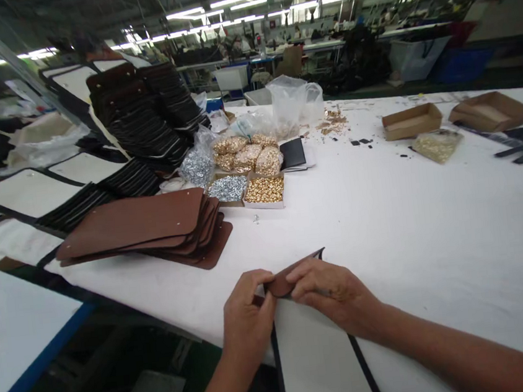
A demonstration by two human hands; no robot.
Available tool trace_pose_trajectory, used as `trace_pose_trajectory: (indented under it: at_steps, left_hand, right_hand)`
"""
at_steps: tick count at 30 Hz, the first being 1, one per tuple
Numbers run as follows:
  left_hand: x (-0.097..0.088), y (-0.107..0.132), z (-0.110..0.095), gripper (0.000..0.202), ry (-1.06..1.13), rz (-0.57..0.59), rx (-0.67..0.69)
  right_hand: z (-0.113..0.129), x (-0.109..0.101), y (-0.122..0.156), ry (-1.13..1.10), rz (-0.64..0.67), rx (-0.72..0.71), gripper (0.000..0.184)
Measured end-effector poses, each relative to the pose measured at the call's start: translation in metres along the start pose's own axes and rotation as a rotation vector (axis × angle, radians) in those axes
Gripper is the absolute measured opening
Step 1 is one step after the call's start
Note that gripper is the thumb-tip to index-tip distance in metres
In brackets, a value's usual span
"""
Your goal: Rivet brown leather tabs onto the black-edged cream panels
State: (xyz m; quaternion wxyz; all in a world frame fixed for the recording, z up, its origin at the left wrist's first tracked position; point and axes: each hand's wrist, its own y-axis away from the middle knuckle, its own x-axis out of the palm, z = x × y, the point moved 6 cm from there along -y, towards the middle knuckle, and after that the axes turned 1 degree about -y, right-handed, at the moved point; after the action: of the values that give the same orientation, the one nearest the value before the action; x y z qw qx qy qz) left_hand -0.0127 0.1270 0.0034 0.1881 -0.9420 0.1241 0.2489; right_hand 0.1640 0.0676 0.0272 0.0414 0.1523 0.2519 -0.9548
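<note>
Both my hands meet at the near edge of the white table [408,218]. My left hand [246,316] and my right hand [334,291] are closed on a brown leather flap piece [283,281] whose corner is folded up between them. The piece has a white underside with dark edging [316,365] that runs toward me. A stack of brown leather flaps [146,230] lies to the left. Beyond it are small boxes of silver studs [228,188] and gold studs [264,189].
Bags of gold and silver hardware [242,151] and clear plastic bags [291,102] sit mid-table. Stacks of black panels [141,118] rise at the left. Two cardboard trays [412,121] and a bag of studs [436,145] lie at the right. A blue-edged table [18,334] stands at the near left.
</note>
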Motion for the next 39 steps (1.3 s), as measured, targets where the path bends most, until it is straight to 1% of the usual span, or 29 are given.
trace_pose_trajectory:
  at_steps: [4, 7, 11, 16, 20, 26, 34, 39]
  left_hand:
    - [0.003, 0.004, -0.010, 0.032, -0.053, -0.010, 0.175]
    - [0.004, 0.005, -0.014, 0.033, -0.075, -0.038, 0.231]
    - [0.002, 0.005, -0.015, 0.030, -0.110, -0.069, 0.244]
    - [0.002, 0.005, -0.017, 0.031, -0.164, -0.048, 0.292]
    - [0.003, 0.006, -0.015, 0.033, -0.177, -0.039, 0.307]
    - [0.004, 0.008, -0.015, 0.033, -0.182, -0.014, 0.326]
    - [0.003, 0.007, -0.017, 0.031, -0.157, -0.016, 0.347]
    - [0.004, 0.008, -0.018, 0.033, -0.134, -0.011, 0.357]
  right_hand:
    - [0.000, 0.001, 0.012, 0.066, -0.010, -0.019, 0.014]
    - [0.001, 0.003, 0.014, 0.109, 0.003, -0.032, 0.014]
    - [-0.001, 0.005, 0.016, 0.108, 0.014, -0.026, 0.014]
    - [-0.002, 0.005, 0.018, 0.103, 0.019, -0.021, 0.013]
    - [-0.002, 0.005, 0.018, 0.095, 0.029, -0.015, 0.012]
    - [-0.001, 0.002, 0.014, 0.085, 0.018, -0.001, 0.011]
    - [0.002, 0.000, 0.009, 0.050, 0.026, 0.008, 0.009]
    - [0.003, 0.000, 0.008, 0.058, 0.032, 0.008, 0.010]
